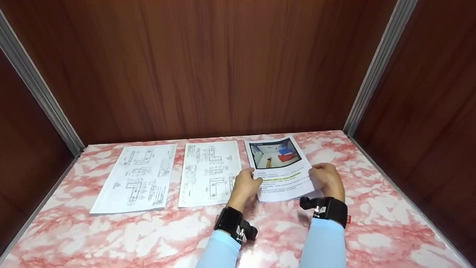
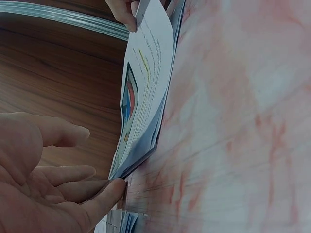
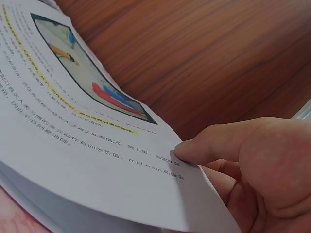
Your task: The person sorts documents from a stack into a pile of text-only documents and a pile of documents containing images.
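Note:
At the right of the table lies a paper stack [image 1: 282,186]; its top sheet bears a colour photo and a yellow-highlighted line. My right hand [image 1: 329,180] pinches the sheet's right edge, thumb on the printed face and fingers beneath, as the right wrist view shows. That side of the sheet [image 3: 112,179] curves up, with a gap under it. At the opposite edge is my left hand [image 1: 245,186]. In the left wrist view its fingers [image 2: 104,201] reach the stack's edge, fairly straight, while the thumb stands apart from the paper.
Two more stacks carry technical drawings: a middle stack [image 1: 208,175] close beside my left hand and a left stack [image 1: 137,178] farther off. All lie on a red-and-white marbled table [image 1: 122,242]. Brown wood-grain panels [image 1: 223,67] with metal corner posts [image 1: 383,67] enclose the back and sides.

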Demonstrator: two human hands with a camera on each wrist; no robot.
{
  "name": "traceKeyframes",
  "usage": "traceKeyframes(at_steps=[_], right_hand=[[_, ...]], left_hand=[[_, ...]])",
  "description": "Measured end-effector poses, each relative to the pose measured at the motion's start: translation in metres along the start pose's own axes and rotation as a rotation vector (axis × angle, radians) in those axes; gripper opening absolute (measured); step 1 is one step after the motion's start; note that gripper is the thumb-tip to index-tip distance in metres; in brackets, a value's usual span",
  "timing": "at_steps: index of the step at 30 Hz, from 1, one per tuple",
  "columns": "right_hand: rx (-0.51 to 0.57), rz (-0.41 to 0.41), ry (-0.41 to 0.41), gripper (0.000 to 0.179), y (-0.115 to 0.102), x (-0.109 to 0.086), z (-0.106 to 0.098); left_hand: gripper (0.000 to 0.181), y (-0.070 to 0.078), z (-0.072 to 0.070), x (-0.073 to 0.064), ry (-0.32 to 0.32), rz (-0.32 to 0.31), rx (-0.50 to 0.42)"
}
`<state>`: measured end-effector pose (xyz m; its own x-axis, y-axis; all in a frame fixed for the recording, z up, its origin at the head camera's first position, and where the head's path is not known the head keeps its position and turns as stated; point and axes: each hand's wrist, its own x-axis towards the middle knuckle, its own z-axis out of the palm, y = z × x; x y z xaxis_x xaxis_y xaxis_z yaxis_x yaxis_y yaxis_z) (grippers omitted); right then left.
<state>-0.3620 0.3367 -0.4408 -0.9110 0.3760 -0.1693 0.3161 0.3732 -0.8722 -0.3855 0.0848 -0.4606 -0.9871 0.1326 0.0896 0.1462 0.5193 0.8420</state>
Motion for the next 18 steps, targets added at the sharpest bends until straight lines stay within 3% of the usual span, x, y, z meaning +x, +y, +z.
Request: traceKeyframes(at_steps=[6,12,18], right_hand=[[0.056,0.009,-0.003,0.04,0.0009,0.0006,0.0012],[0.017,-0.034,0.022,0.04,0.0004,-0.0009,0.0004],[0.067,-0.003,0.018,0.04,-0.0003,-0.0049,-0.0017]], left_hand=[[0.05,-0.0018,0.0003,0.0004,-0.01,0.008,-0.017],[0.052,-0.0018,0.0005,-0.0005,-0.025,-0.012,-0.041],[0.052,-0.0021,0.0018,0.0008,-0.033,-0.023,-0.057]])
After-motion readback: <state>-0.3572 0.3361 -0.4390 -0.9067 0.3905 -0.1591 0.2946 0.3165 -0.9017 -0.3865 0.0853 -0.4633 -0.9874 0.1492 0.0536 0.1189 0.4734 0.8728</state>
